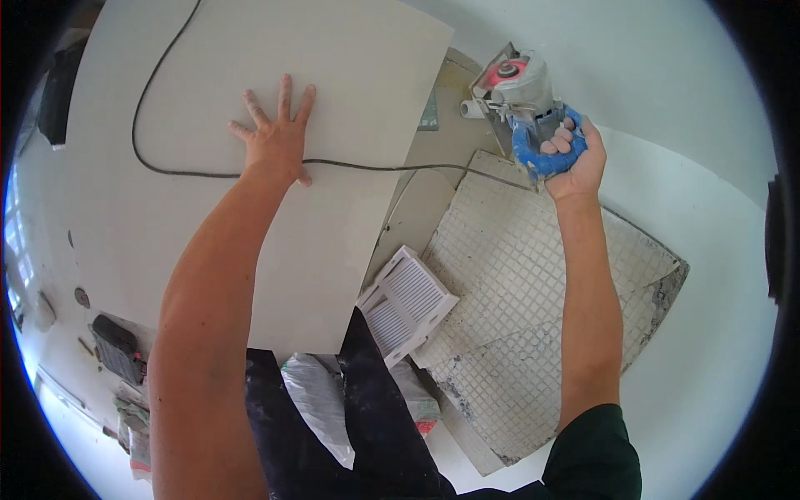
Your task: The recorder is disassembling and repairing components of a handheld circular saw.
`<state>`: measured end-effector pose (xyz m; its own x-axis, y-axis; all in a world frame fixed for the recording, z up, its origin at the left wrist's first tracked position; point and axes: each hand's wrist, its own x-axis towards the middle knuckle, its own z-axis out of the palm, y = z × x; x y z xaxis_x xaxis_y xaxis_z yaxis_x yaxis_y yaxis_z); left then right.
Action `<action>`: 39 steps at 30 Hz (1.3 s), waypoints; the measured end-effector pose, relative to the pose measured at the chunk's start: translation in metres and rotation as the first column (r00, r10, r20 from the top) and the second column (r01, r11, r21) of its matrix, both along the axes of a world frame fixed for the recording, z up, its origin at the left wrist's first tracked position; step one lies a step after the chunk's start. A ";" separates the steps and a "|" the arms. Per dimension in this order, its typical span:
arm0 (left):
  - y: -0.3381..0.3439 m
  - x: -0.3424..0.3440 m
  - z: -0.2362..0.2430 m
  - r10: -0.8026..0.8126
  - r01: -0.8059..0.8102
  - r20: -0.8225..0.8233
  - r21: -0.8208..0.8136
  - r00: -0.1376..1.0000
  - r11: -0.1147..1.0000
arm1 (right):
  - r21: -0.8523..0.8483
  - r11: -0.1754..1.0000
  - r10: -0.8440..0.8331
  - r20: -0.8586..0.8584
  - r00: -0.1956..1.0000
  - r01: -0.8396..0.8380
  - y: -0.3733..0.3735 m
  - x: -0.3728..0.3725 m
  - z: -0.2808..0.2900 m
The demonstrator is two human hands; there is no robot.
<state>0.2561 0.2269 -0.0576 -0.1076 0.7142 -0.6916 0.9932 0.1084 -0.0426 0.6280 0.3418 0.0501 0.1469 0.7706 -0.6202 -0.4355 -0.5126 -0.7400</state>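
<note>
My left hand [275, 137] lies spread on a large pale board [333, 250], fingers apart. A dark cable [383, 168] runs across the board beside its wrist, toward the power tool. My right hand [583, 158] is closed round the blue handle [533, 150] of this tool, a dusty circular saw [525, 83] with a pale body and a pink disc, off the board's right edge at upper right. A worn metal plate shows at the saw's left side.
Gridded, stained tile slabs [500, 292] lie at lower right beside a white louvred panel [400, 292]. White bags [312, 400] lie near my dark-clad legs. A black case [117, 348] and scattered items lie at left. A white wall [667, 83] curves in the fisheye at upper right.
</note>
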 end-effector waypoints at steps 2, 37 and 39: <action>-0.001 -0.002 -0.002 0.004 -0.004 0.009 0.002 1.000 1.000 | -0.012 0.998 -0.058 -0.042 0.997 0.057 -0.010 -0.007 0.009; -0.325 -0.127 0.050 0.562 -0.872 0.827 -0.267 0.011 0.410 | -0.612 0.759 -0.651 -0.711 0.266 0.221 -0.251 -0.297 0.035; -0.303 -0.101 0.059 0.451 -0.749 0.714 -0.648 -0.535 0.138 | -0.621 0.761 -0.649 -0.719 0.249 0.188 -0.262 -0.316 0.035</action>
